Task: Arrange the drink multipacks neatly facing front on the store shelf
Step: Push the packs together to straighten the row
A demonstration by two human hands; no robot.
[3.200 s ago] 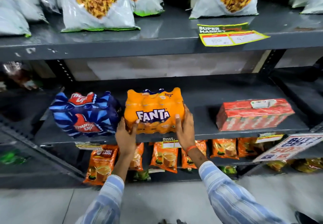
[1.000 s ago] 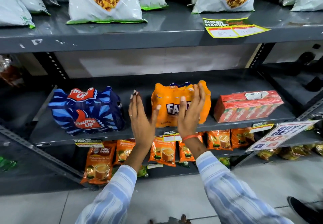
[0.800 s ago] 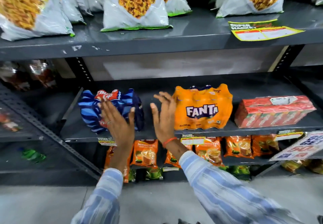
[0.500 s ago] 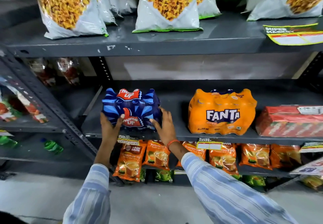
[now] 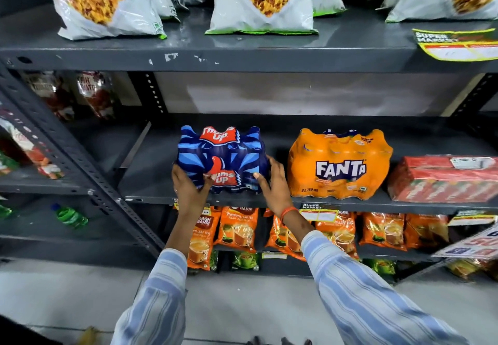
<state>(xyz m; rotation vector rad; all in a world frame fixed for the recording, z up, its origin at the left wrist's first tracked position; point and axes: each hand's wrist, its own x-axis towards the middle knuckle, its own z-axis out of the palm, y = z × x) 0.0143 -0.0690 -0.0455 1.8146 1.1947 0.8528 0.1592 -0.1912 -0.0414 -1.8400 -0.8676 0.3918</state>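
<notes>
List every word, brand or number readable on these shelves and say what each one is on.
"FANTA" and "8 x 250 ml": orange multipack.
"Thums Up", partly hidden by the left hand and right hand: blue multipack.
"SUPER MARKET": yellow shelf tag; its price boxes are blurred.
"WAGH BAKRI", "PREMIUM LEAF TEA": orange tea pouches.
Red pack: lettering too blurred to read.

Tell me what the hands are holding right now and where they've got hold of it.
The blue drink pack, gripped at its lower front corners: left hand at the lower left, right hand at the lower right. It sits on the shelf.
</notes>
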